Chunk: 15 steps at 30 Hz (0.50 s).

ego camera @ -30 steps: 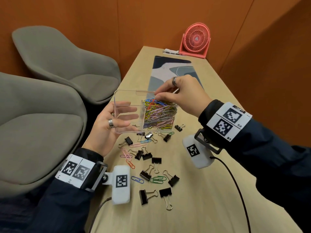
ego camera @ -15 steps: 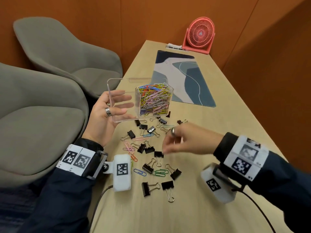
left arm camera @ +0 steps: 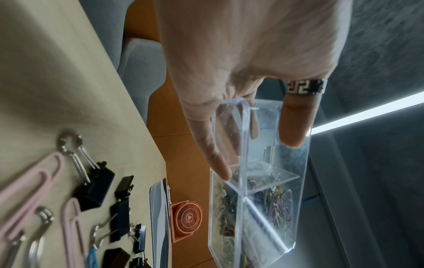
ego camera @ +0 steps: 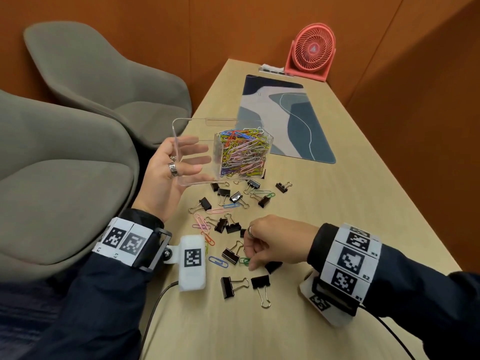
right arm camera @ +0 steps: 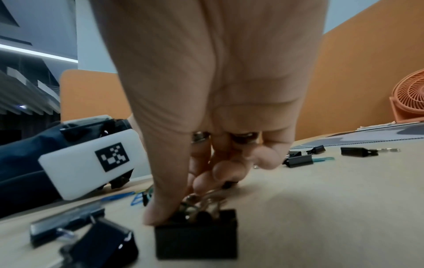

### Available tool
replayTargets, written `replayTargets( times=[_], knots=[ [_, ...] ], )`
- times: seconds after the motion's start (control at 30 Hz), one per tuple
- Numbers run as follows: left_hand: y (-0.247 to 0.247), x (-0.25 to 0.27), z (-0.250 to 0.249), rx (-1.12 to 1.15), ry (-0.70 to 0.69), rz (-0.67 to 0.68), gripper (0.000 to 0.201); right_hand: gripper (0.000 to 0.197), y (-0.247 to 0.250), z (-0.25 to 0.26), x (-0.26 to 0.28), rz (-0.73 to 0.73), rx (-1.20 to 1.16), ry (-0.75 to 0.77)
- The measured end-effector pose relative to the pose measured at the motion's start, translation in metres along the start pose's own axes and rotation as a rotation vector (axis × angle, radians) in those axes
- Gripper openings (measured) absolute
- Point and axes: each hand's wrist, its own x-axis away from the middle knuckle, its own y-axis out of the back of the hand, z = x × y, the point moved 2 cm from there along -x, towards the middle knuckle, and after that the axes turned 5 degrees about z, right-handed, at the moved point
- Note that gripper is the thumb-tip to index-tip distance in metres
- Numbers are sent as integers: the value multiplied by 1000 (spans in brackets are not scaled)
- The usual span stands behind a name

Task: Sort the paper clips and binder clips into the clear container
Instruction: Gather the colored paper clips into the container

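The clear container (ego camera: 197,152) is held tilted just above the table's left edge; its right compartment is packed with coloured paper clips (ego camera: 242,152), its left one shows only my fingers through the wall. My left hand (ego camera: 181,162) grips that left end, thumb (left arm camera: 218,163) on one wall and a ringed finger (left arm camera: 296,123) on the other. My right hand (ego camera: 250,258) is down on the table. In the right wrist view its thumb and fingers (right arm camera: 204,181) pinch the wire handles of a black binder clip (right arm camera: 197,235). A green paper clip (ego camera: 243,261) lies by its fingertips.
Several black binder clips (ego camera: 230,287) and loose paper clips (ego camera: 201,222) lie scattered between container and near edge. A patterned mat (ego camera: 285,120) and a pink fan (ego camera: 310,51) sit at the far end. Two grey chairs (ego camera: 78,178) stand left of the table.
My right hand left the container's top and came down toward me onto the scattered clips, closing on a binder clip. The left hand keeps hold of the container.
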Motion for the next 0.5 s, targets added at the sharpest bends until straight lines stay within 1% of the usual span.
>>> replayTargets(
  times=[0.1, 0.17, 0.2, 0.23, 0.27, 0.33, 0.4, 0.47, 0.5],
  knots=[
    [0, 0, 0, 7, 2, 0, 50, 10, -3, 0, 3, -9, 46, 53],
    [-1, 0, 0, 9, -1, -1, 49, 12, -6, -1, 5, -25, 73, 90],
    [-1, 0, 0, 9, -2, -1, 49, 12, -6, -3, 7, -48, 54, 102],
    [0, 0, 0, 8, -4, -1, 49, 12, -6, -7, 9, -89, -20, 105],
    [0, -1, 0, 8, -5, 0, 49, 11, -5, -11, 11, -140, -162, 100],
    [1, -1, 1, 11, -10, 0, 49, 13, -1, -22, 17, -239, -583, 100],
    [1, -1, 1, 15, -12, 0, 50, 12, 1, -31, 24, -304, -1005, 108],
    [1, -1, 2, 17, -11, 3, 50, 11, 0, -36, 28, -302, -1338, 112],
    [0, -1, 2, 15, -10, 4, 50, 11, -1, -37, 29, -288, -1459, 108]
  ],
)
